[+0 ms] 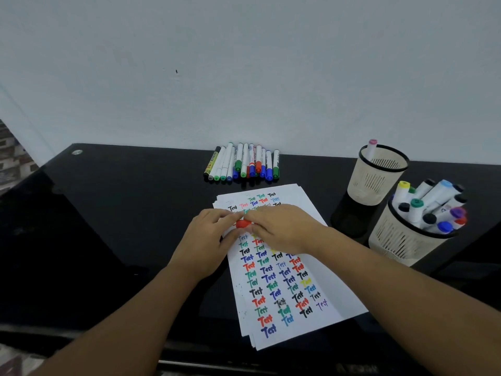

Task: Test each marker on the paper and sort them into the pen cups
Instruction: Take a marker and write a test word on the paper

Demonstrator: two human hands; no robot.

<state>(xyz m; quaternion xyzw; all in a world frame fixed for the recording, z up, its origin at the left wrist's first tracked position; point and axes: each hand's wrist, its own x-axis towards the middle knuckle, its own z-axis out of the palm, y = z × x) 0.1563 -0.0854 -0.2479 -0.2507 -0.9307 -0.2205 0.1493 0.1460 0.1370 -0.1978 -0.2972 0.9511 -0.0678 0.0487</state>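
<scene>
— Gripping what, those two hands over the paper (287, 291)?
— A red marker (243, 223). The left hand (208, 245) and the right hand (282, 229) meet above the sheet's far half, fingers of both curled round it; only its red middle shows between them.
— And the other markers?
— A row of markers (242, 164) lies along the far edge of the black desk (108, 213), against the wall. Near the right edge stand two mesh pen cups: the far cup (376, 175) has one pink-capped marker (372, 148), the near cup (401, 240) is packed full.
— The sheet?
— Rows of "Test" in many colours.
</scene>
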